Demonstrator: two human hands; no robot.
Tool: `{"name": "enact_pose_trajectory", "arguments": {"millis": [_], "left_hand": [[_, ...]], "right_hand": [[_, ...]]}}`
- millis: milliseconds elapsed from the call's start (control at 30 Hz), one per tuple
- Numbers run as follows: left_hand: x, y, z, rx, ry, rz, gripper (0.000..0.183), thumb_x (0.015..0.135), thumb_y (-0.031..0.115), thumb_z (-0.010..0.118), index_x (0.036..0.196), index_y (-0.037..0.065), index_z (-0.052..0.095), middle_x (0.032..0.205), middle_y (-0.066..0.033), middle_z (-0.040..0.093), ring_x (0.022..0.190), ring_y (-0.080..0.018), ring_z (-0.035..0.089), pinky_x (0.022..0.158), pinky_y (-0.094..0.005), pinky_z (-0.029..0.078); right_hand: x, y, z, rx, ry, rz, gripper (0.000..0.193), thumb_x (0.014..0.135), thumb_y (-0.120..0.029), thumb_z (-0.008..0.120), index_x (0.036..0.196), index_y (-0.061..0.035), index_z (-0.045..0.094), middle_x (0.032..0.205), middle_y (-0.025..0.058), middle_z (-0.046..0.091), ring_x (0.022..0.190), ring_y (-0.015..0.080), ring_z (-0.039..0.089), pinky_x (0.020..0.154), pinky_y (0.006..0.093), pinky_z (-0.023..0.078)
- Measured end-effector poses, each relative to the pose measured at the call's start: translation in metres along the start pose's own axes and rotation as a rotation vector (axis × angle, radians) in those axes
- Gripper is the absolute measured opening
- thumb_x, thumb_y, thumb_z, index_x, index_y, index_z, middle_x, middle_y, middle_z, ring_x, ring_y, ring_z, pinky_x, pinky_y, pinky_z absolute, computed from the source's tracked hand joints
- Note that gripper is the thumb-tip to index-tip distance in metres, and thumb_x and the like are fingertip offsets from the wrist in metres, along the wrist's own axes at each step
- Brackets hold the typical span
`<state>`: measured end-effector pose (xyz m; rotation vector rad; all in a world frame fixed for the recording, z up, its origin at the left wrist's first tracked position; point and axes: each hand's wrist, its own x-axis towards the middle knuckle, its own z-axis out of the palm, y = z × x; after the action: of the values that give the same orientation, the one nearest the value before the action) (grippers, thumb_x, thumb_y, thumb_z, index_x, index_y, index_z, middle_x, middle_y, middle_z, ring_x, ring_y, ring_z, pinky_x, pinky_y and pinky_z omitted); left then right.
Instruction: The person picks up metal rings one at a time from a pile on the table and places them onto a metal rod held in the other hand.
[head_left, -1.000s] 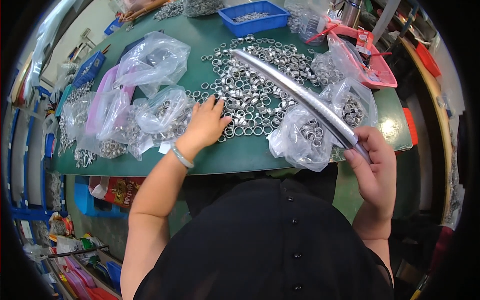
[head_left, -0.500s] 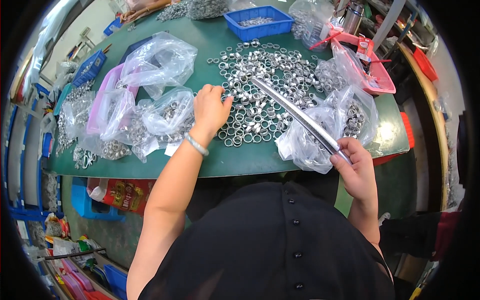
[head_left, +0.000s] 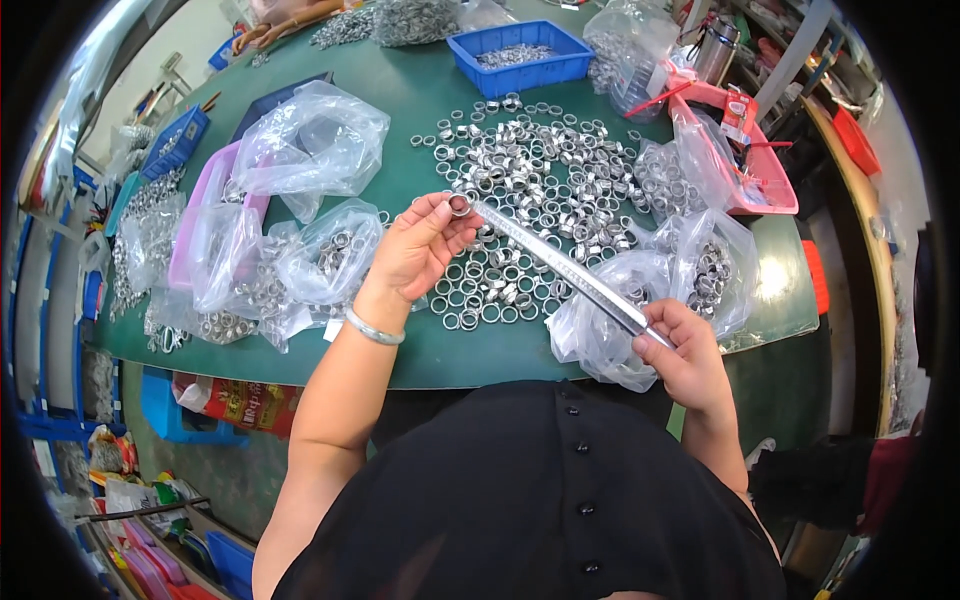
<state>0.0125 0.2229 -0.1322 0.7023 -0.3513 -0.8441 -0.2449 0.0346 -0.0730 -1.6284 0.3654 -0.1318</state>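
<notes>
Left fingers (head_left: 437, 212), now beside rod (head_left: 562, 266), pinch ring (head_left: 460, 209).

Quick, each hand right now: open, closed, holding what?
Left hand: closed, pinching a ring.
Right hand: closed, gripping one end of a metal rod.

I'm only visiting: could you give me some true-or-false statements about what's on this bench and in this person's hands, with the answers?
1. The right hand grips a long silver rod. True.
2. The left hand is empty. False: the left hand holds a metal ring.
3. A pale bracelet circles the left wrist. True.
4. The blue tray beyond the loose rings is empty. False: small metal pieces lie in it.
5. The tabletop is red. False: it is green.
</notes>
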Motion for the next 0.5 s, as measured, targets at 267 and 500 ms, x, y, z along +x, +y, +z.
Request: {"name": "enact_pose_trajectory", "arguments": {"millis": [267, 500], "left_hand": [[0.004, -0.007, 0.023, -0.087, -0.115, 0.070, 0.017, 0.087, 0.012, 0.044, 0.097, 0.000, 0.051, 0.101, -0.0154, 0.054, 0.098, -0.0252, 0.053, 0.084, -0.0326, 0.046], [0.005, -0.017, 0.026, -0.169, -0.089, 0.174, 0.017, 0.084, 0.012, 0.050, 0.098, 0.002, 0.049, 0.100, -0.0137, 0.056, 0.097, -0.0257, 0.054, 0.085, -0.0349, 0.046]], "right_hand": [[0.003, -0.007, 0.002, 0.116, -0.047, 0.090, 0.014, 0.078, 0.000, 0.055, 0.091, 0.0010, 0.049, 0.073, -0.0022, 0.050, 0.064, 0.0024, 0.043, 0.055, 0.0168, 0.034], [0.003, 0.003, 0.014, 0.221, -0.069, 0.137, 0.016, 0.080, -0.006, 0.055, 0.093, -0.0004, 0.048, 0.067, -0.0027, 0.048, 0.055, 0.0012, 0.039, 0.048, 0.0152, 0.030]]}}
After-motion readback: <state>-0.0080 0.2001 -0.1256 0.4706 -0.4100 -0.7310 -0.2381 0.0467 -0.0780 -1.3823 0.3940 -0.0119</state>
